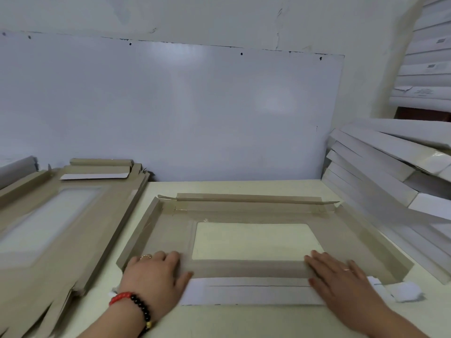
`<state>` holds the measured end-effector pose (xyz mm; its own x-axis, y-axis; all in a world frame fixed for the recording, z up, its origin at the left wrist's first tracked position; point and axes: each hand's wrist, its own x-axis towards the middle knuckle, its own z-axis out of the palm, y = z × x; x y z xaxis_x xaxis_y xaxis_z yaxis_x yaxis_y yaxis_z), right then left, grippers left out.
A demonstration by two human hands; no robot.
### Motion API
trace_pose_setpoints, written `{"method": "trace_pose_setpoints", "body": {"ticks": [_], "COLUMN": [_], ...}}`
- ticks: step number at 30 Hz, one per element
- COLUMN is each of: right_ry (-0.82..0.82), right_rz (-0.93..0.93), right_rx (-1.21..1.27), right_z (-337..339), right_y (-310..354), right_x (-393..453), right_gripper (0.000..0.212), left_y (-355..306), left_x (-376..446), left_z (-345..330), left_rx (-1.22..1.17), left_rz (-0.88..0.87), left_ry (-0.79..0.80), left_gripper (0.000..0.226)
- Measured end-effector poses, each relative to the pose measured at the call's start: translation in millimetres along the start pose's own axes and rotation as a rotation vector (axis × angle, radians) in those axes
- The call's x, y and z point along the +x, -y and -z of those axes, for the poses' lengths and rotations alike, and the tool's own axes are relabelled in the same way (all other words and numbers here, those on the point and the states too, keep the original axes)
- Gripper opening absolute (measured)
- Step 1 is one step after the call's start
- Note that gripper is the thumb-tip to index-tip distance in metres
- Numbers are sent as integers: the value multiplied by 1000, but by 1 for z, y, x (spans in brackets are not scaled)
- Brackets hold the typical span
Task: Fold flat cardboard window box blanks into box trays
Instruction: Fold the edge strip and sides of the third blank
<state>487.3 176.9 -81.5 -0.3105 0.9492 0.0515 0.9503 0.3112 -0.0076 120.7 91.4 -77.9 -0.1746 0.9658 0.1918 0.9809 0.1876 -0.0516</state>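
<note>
A brown cardboard window box blank (pixel 170 230) lies in the middle of the table, its clear window (pixel 253 240) showing the table below. Its left and far sides are partly raised. The near flap (pixel 249 292) is folded back, its white side up. My left hand (pixel 153 276) lies flat on the near left end of that fold, fingers straight, thumb along the crease. My right hand (pixel 341 279) presses the near right end the same way.
A stack of flat brown blanks (pixel 56 215) fills the table's left side. White folded boxes (pixel 380 172) lean in a pile at the right. A white board (pixel 170 106) stands against the wall behind. A scrap of white material (pixel 407 291) lies by my right hand.
</note>
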Motion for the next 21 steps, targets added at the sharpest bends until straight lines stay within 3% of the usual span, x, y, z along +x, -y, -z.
{"method": "trace_pose_setpoints", "body": {"ticks": [7, 11, 13, 15, 16, 18, 21], "right_ry": [-59, -211, -346, -533, -536, -467, -231], "right_rz": [-98, -131, -115, 44, 179, 334, 312], "right_rx": [-1, 31, 32, 3, 0, 40, 128], "right_z": [10, 7, 8, 14, 16, 17, 24], "right_y": [-63, -82, -82, -75, -68, -56, -41], "right_x": [-15, -24, -26, -28, -30, -34, -38], "right_gripper": [47, 42, 40, 58, 66, 64, 55], "left_y": [21, 33, 33, 31, 29, 25, 15], "left_x": [-2, -5, -5, -8, -10, -13, -20], "left_z": [7, 13, 16, 16, 16, 19, 22], "left_rx": [47, 1, -41, -36, -7, -7, -154], "left_rz": [31, 23, -68, -265, -379, -530, -544], "left_ry": [-11, -74, -150, -290, -344, -302, -145], "left_gripper": [50, 38, 30, 29, 27, 24, 26]}}
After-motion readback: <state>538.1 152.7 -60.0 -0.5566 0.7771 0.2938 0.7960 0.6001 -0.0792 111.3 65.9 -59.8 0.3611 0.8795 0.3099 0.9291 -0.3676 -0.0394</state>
